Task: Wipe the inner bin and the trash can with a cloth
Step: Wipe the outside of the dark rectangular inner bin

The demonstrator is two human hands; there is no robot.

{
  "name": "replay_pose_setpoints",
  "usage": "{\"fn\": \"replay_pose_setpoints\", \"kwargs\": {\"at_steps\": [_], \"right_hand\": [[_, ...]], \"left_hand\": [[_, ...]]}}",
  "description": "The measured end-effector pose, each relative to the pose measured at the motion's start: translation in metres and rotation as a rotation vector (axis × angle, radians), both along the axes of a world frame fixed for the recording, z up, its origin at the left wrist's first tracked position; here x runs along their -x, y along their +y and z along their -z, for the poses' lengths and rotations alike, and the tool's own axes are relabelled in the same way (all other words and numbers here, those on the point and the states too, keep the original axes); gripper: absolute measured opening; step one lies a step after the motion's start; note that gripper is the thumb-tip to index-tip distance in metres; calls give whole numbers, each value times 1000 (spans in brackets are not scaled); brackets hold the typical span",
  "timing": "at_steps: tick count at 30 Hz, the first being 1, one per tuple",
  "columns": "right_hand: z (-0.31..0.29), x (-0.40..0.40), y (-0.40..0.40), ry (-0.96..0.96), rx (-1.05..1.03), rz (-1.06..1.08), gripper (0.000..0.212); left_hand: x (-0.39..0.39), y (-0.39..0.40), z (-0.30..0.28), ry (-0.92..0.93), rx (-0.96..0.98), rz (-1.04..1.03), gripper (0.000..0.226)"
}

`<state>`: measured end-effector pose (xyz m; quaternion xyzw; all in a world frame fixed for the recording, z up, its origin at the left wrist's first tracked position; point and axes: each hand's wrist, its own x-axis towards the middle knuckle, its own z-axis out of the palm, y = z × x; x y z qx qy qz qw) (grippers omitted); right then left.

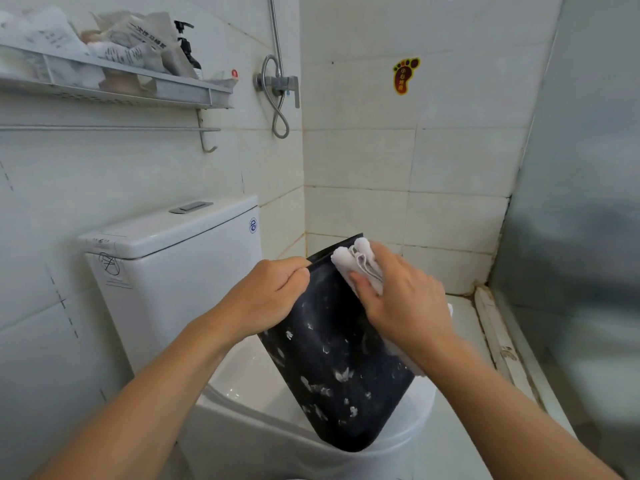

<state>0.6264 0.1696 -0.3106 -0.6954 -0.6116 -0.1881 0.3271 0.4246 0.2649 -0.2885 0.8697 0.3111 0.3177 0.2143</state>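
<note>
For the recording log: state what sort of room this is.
A bathroom, most likely a small tiled one with the shower beside the toilet. It shows in the toilet tank, the shower mixer and hose on the tiled wall, and the shelf of toiletries above.

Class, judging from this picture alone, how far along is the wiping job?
Early. In hand: left hand grips the rim of the black plastic inner bin, right hand presses a folded white cloth near its top. White flecks remain lower down. The outer trash can isn't identifiable.
</note>
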Motion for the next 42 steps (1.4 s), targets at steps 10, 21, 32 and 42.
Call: {"fn": "replay_pose_setpoints", "kwargs": {"at_steps": [10,21,32,42], "right_hand": [[29,10,-18,-189,-87,-270,43],[31,23,-22,-193,-57,-290,44],[14,23,-16,-167,-39,-270,42],[10,26,-21,-206,-1,-300,43]], "left_hand": [[6,2,3,-59,11,9,36],[5,-3,-3,-109,104,43,90],[-3,-3,-5,-46,179,37,118],[-10,-6,-10,-44,172,54,127]]}}
